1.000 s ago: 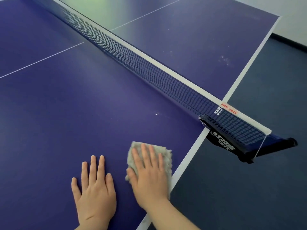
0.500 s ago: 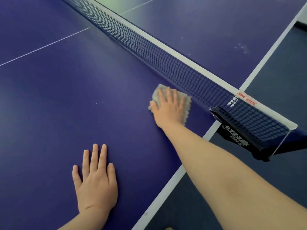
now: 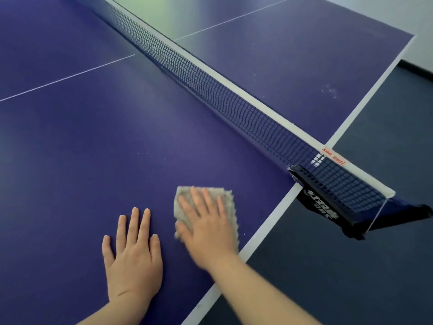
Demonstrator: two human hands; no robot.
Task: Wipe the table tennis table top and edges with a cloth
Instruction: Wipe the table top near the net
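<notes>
place: games room | evidence: table tennis table (image 3: 117,141), net (image 3: 234,106)

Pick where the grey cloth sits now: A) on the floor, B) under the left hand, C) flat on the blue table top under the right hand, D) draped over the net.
C: the right hand presses the grey cloth flat on the blue table top; the left hand rests bare beside it.

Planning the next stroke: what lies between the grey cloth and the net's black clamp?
Head view: only bare blue table top between grey cloth and black clamp.
</notes>
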